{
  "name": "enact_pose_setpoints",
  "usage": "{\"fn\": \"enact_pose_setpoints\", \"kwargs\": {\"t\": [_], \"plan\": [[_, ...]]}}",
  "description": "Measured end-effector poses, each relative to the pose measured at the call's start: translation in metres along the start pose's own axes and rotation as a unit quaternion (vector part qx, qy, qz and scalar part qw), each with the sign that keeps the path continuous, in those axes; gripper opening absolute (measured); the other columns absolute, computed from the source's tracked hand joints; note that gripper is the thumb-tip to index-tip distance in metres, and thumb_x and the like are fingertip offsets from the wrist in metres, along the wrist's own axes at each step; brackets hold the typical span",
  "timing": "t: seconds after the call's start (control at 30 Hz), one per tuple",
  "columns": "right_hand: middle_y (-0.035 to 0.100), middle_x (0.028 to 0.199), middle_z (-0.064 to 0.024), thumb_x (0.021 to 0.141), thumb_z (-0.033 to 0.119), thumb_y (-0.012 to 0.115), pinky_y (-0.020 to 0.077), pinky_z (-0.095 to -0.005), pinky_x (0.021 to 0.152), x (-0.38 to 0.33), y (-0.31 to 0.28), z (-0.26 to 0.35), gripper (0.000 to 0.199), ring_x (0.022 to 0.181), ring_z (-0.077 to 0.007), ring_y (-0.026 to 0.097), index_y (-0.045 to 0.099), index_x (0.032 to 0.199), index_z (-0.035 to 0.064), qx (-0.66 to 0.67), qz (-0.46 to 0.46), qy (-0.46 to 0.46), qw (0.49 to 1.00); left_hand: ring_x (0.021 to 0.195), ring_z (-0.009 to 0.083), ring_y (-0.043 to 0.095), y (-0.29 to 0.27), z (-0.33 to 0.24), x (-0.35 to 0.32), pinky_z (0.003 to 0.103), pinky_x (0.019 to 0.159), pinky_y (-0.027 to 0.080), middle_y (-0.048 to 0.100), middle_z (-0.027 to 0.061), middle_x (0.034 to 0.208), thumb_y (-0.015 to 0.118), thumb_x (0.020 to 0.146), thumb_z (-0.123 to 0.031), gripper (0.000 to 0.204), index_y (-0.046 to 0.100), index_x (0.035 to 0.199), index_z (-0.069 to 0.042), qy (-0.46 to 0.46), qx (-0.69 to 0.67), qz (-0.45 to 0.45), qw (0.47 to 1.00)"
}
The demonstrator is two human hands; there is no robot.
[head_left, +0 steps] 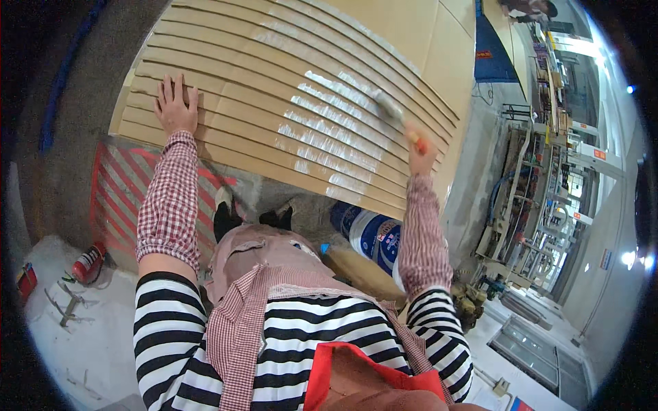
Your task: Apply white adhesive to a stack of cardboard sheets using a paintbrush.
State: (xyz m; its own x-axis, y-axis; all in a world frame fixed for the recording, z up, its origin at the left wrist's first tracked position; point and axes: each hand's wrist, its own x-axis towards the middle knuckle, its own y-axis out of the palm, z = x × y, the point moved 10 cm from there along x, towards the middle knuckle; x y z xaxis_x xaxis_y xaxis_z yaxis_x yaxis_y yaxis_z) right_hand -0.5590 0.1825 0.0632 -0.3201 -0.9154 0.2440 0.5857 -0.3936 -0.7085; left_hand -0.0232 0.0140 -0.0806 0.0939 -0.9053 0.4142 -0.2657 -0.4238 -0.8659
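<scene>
Brown cardboard sheets [226,127] lie overlapped like steps, their long edges showing as narrow strips. My left hand [177,106] rests flat on the left part of these strips, fingers spread. On the right, my right hand [419,154] grips a brush [388,105] by its handle, which has an orange-red part. The brush head, blurred, is over the strips at the right end of a wet white coating [336,127]. White streaks run across several strips in the middle and toward the far side.
Below the near cardboard edge stands a blue and white drum [373,236]. A red fire extinguisher [89,264] is at the lower left, beside red-striped floor marking [123,195]. Machinery [541,205] lines the right side. Another person [531,8] is at the far right.
</scene>
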Motion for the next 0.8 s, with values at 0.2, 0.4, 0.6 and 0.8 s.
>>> {"fn": "enact_pose_setpoints", "kwargs": {"t": [0.2,0.4,0.6,0.8], "plan": [[0.066,0.096,-0.0133,0.077,0.008,0.067,0.0490,-0.0342,0.076,-0.175,0.018,0.069,0.022,0.088,-0.0265,0.063,0.065,0.098,0.0052,-0.034,0.154,-0.063,0.985,0.133,0.0261,0.026,0.002,0.001,0.000,0.050,0.107,0.019,0.028,0.0037,0.146,0.044,0.088,-0.050,0.055,0.037,0.137,-0.025,-0.010,0.001,0.008,1.000],[0.066,0.095,-0.0129,0.080,0.010,0.063,0.0484,-0.0315,0.077,-0.098,-0.005,0.089,0.021,0.086,-0.0232,0.064,0.065,0.100,0.0026,-0.005,0.113,-0.038,0.993,0.134,0.0258,0.023,-0.002,0.001,0.002,0.050,0.107,0.018,0.027,0.0027,0.146,0.044,0.088,-0.050,0.056,0.035,0.138,-0.026,-0.017,0.007,0.014,1.000],[0.067,0.088,-0.0088,0.081,0.005,0.062,0.0468,-0.0257,0.068,0.075,0.037,0.075,0.017,0.076,-0.0143,0.062,0.066,0.097,0.0037,-0.002,-0.012,-0.069,0.998,0.134,0.0257,0.024,-0.003,0.002,0.001,0.050,0.107,0.018,0.027,0.0026,0.146,0.044,0.088,-0.049,0.056,0.035,0.138,-0.026,-0.015,-0.001,0.009,1.000],[0.066,0.092,-0.0125,0.077,0.005,0.061,0.0493,-0.0339,0.074,-0.093,0.098,0.120,0.020,0.083,-0.0267,0.064,0.066,0.096,0.0052,-0.024,0.190,-0.180,0.965,0.135,0.0259,0.023,0.007,0.005,-0.002,0.050,0.108,0.018,0.026,0.0028,0.146,0.045,0.087,-0.050,0.057,0.035,0.138,-0.026,-0.033,-0.006,0.029,0.999]]}}
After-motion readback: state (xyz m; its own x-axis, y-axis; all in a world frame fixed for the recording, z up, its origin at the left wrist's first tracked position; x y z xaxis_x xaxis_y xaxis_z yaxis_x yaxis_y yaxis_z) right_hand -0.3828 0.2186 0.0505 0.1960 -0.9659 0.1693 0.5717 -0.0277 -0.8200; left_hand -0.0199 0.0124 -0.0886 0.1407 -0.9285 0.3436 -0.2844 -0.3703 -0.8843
